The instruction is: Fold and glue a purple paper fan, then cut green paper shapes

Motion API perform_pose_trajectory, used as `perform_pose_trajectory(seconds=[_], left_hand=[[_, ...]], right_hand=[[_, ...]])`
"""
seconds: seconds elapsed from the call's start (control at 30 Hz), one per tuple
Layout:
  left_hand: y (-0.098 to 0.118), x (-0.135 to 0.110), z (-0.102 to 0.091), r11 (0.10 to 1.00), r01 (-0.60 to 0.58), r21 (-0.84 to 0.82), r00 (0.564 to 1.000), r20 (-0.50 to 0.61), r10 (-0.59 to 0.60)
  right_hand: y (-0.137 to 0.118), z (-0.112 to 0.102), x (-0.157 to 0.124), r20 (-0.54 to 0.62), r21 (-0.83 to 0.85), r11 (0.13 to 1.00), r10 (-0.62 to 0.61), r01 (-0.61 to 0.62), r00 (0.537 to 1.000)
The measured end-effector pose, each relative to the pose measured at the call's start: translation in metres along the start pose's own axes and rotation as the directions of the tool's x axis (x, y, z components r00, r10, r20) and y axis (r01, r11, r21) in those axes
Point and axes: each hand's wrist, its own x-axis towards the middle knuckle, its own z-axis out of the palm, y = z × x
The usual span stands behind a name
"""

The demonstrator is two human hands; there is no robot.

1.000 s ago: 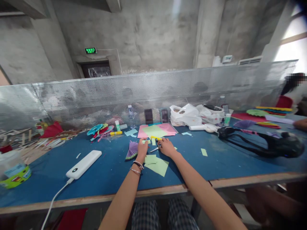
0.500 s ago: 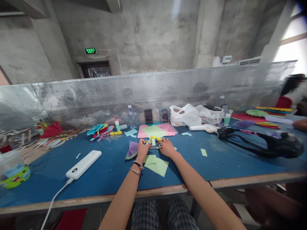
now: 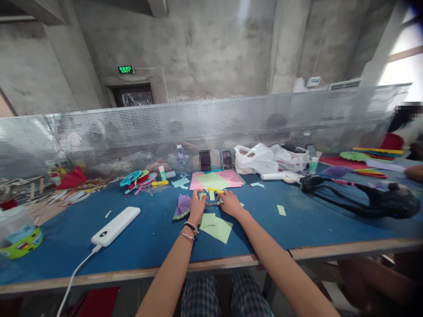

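Note:
My right hand (image 3: 229, 203) is closed around the handles of a pair of scissors (image 3: 213, 204), whose blades point left toward my other hand. In my left hand (image 3: 197, 203), the fingers pinch a small piece of light green paper (image 3: 201, 196). Just below the scissors lie light green paper sheets (image 3: 216, 229). A folded purple paper fan (image 3: 182, 208) rests to the left of my left hand. Beyond my hands are a yellow glue stick (image 3: 215, 190) and a small green strip (image 3: 212, 196). Farther back, pink paper (image 3: 236, 180) lies with a green sheet on it.
On the left, a white power bank (image 3: 115, 226) trails a cable over the front edge, near a clear plastic tub (image 3: 20, 233). White plastic bags (image 3: 256, 158) sit at the back. A black strapped headset (image 3: 393, 200) lies at right, where another person's hand (image 3: 414, 173) shows.
The small green paper in my left hand has shifted slightly left, away from the scissor tips, and the scissor blades look closer together. My arms have hardly moved.

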Motion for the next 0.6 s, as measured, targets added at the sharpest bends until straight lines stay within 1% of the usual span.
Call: perform_pose_trajectory(seconds=[0.17,0.27,0.47,0.6], left_hand=[[0.002,0.0,0.0,1.0,0.003,-0.016,0.999,0.052,-0.002],[0.004,0.001,-0.005,0.999,0.009,-0.045,0.997,0.083,-0.005],[0.009,0.005,-0.032,0.989,0.007,-0.15,0.996,0.091,0.007],[0.009,0.007,-0.044,0.98,0.004,-0.2,0.994,0.106,0.017]], right_hand=[[0.002,-0.001,0.001,-0.029,0.027,0.999,0.023,-0.022,0.999],[0.003,-0.001,0.001,-0.025,0.073,0.997,0.013,-0.011,1.0],[0.008,0.002,0.003,0.001,0.252,0.968,0.023,-0.022,1.0],[0.014,0.004,0.008,0.04,0.438,0.896,0.068,-0.079,0.997]])
